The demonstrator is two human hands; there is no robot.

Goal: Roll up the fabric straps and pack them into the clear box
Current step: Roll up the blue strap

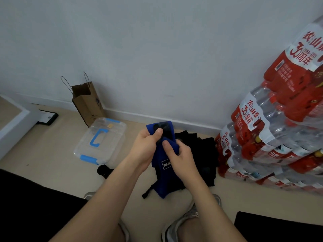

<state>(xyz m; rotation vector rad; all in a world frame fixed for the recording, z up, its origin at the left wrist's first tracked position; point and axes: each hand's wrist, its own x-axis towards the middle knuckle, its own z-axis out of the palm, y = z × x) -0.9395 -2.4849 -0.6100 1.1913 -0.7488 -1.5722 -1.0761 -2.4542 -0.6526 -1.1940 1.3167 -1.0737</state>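
A blue fabric strap (163,173) with a white logo patch hangs upright in front of me, its lower end touching the floor. My left hand (146,145) pinches its upper part, thumb on the front. My right hand (180,155) grips it just below, thumb pressed on the blue fabric. A pile of black straps (201,154) lies on the floor behind my hands. The clear box (101,139), with a blue handle and blue clips, stands on the floor to the left with its lid on. A small black roll (104,170) lies near the box's front corner.
A brown paper bag (87,103) stands against the white wall behind the box. Stacked packs of water bottles (272,123) with red labels fill the right side. A black frame (48,117) lies at far left. My shoes (183,222) are on the beige floor below.
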